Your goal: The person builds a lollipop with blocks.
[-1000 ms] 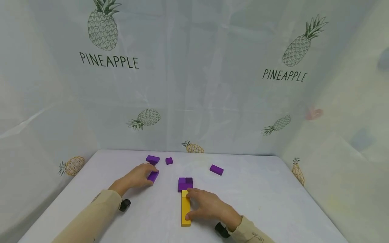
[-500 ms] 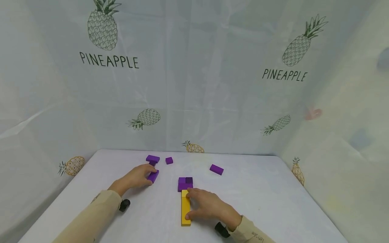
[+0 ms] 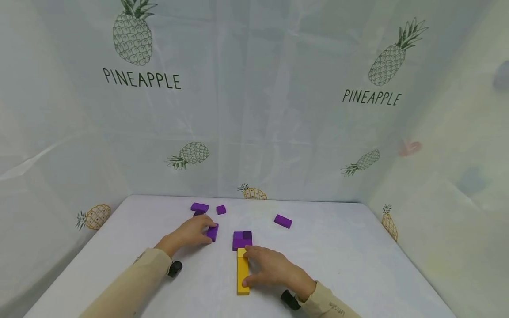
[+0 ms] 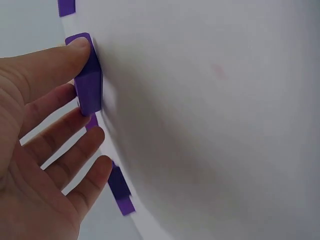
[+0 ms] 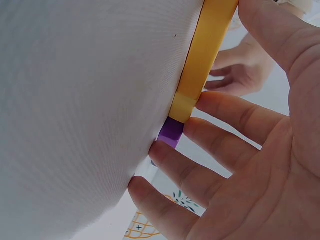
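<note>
White table [image 3: 350,265] under purple blocks [image 3: 213,233]; pineapple-print sheet [image 3: 270,110] behind, possibly plastic.

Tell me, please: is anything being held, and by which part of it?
The left hand pinches a purple block near its two ends. The right hand only touches the side of the yellow blocks, with no visible grip.

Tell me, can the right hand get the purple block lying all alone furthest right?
Probably yes: in the head view, only bare white table lies between the right hand and that purple block. The hand would likely need to leave the yellow blocks it is touching and stretch forward.
</note>
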`<state>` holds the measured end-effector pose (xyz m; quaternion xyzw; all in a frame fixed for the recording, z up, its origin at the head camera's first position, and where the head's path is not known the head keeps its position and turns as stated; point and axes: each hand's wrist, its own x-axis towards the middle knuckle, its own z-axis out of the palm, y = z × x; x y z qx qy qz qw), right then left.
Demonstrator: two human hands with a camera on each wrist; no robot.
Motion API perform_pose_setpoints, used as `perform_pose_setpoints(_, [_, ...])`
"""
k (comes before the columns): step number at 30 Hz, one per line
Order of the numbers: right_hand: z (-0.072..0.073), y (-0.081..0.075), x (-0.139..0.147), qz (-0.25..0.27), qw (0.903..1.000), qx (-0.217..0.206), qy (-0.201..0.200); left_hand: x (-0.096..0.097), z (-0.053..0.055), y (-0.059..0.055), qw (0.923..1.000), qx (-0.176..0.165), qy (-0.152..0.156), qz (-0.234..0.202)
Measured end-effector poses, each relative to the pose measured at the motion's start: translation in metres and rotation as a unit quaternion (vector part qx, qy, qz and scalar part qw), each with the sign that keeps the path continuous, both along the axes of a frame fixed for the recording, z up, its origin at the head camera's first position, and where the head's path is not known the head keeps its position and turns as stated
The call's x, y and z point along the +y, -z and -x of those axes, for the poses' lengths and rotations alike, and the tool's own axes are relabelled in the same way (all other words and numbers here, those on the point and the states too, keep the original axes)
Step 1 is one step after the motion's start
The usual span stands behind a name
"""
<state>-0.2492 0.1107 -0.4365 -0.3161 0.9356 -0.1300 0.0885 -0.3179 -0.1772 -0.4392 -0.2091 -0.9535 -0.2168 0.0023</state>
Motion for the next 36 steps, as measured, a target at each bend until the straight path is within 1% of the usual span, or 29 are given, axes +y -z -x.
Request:
perform_pose_setpoints(4, [0.001, 0.001, 0.0, 0.001, 1.0, 0.002, -0.002, 0.012, 0.003, 0.001, 1.0, -0.001, -0.009, 0.003])
perform_pose_setpoints(12, [0.002, 0.001, 0.0, 0.007, 1.0, -0.002, -0.002, 0.032, 0.005, 0.003, 1.0, 0.001, 0.009, 0.002])
perform_pose_setpoints(17, [0.002, -0.001, 0.0, 0.005, 1.0, 0.004, -0.005, 0.041, 0.006, 0.001, 1.0, -0.003, 0.002, 0.005])
perform_pose_setpoints(23, [0.0, -0.003, -0.002, 0.005, 1.0, 0.0, -0.002, 0.045, 0.005, 0.0, 0.9999, -0.006, 0.006, 0.008])
perform_pose_setpoints(30, [-0.001, -0.003, -0.002, 0.004, 1.0, -0.004, 0.004, 0.047, 0.004, -0.001, 0.9999, -0.011, -0.002, 0.003])
perform_pose_setpoints(36, [0.0, -0.002, -0.001, 0.002, 1.0, -0.004, 0.003, 0.047, 0.006, -0.001, 0.9999, -0.008, 0.0, 0.007])
